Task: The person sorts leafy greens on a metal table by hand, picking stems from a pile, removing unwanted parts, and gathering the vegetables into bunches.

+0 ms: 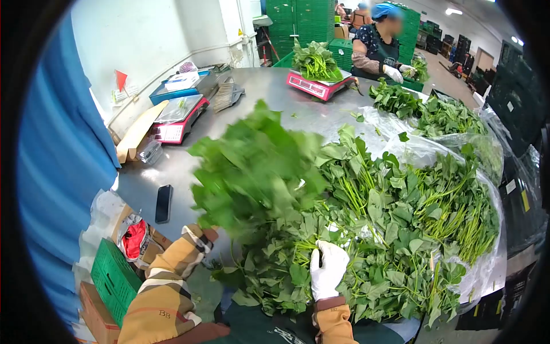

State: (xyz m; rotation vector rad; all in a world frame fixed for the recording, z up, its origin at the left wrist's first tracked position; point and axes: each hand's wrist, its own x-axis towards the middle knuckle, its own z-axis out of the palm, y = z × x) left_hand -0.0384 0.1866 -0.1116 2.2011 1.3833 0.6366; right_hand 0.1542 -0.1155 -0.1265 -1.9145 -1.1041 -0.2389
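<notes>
A blurred bunch of leafy greens (258, 172) is held up over the near middle of the table. My left sleeve (177, 258) reaches to its lower edge, and the leaves hide my left hand, which appears to carry the bunch. My right hand (329, 268), in a white glove, is low in the pile of leafy greens (395, 212), its fingers closed around some green stems (306, 246). Long-stemmed greens lie spread all around it, partly on clear plastic sheeting (487, 229).
A phone (164, 203) lies on the metal table (258, 86). One red scale (180, 117) stands at left; another scale (315, 87) holds greens. Across the table, a person (378, 49) in white gloves handles greens. A green crate (114, 281) is at lower left.
</notes>
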